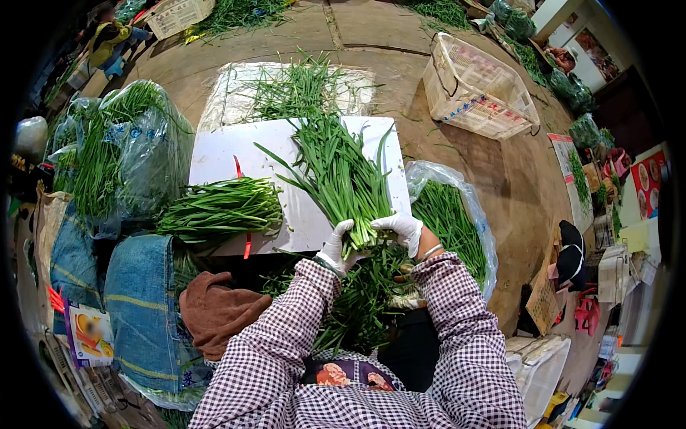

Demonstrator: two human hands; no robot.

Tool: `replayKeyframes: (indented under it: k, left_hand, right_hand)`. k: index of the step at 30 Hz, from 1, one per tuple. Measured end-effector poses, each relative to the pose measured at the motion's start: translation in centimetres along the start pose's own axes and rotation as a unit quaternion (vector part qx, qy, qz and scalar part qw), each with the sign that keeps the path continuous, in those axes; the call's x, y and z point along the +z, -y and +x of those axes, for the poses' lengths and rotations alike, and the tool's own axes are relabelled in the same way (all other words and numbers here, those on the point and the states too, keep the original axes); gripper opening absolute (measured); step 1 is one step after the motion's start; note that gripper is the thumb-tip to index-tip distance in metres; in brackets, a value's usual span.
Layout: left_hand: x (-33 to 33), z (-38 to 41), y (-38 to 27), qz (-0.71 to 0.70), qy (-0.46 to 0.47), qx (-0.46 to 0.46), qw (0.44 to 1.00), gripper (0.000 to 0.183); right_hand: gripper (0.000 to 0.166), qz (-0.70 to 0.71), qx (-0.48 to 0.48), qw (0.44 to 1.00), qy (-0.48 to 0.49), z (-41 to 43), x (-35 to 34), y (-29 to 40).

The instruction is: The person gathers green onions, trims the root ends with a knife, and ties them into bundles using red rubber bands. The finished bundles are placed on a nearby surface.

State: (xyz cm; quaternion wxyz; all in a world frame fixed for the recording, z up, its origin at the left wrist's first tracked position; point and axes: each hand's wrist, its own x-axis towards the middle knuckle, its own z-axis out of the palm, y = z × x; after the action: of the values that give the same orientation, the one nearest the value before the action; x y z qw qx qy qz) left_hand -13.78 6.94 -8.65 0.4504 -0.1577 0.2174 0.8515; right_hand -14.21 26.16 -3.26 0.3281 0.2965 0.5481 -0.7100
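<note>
Both my hands wear white gloves at the near edge of a white board (pixel 241 142). My left hand (pixel 337 249) holds the pale stem ends of a loose bunch of green garlic chives (pixel 343 166) from the left. My right hand (pixel 402 229) touches the same stem ends from the right, its fingers curled against them. The leaves spread away from me across the board. On the board's left part lies another bunch of chives (pixel 225 209), stems to the right, with a red strip (pixel 247 245) under it, whose ends show on both sides.
An open plastic bag of chives (pixel 450 225) stands at the right, filled bags (pixel 134 155) at the left. Beyond the board, loose greens lie on a white woven sack (pixel 225 96). A plastic crate (pixel 482 91) is on the floor, upper right. A person (pixel 110 40) is far upper left.
</note>
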Motion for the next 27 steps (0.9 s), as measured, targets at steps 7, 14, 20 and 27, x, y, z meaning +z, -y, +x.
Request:
replayKeyframes:
  k: [7,14,20,27]
  left_hand:
    - [-0.7,-0.2,0.2,-0.045,-0.038,0.017,0.998,0.047]
    - [-0.6,-0.4,0.2,-0.047,-0.084,0.039,0.995,0.04]
    - [0.4,0.0,0.0,-0.083,-0.069,0.044,0.993,0.038]
    - [-0.5,0.2,0.2,-0.159,0.015,0.046,0.986,0.047]
  right_hand:
    - [0.016,-0.031,0.019,0.999,0.009,1.0,-0.9,0.3]
    - [0.026,-0.037,0.0,0.999,0.01,-1.3,0.8,1.6]
    - [0.024,-0.094,0.017,0.995,-0.005,-0.6,0.7,1.8]
    - [0.015,-0.131,0.025,0.991,-0.024,2.8,-1.9,-0.1]
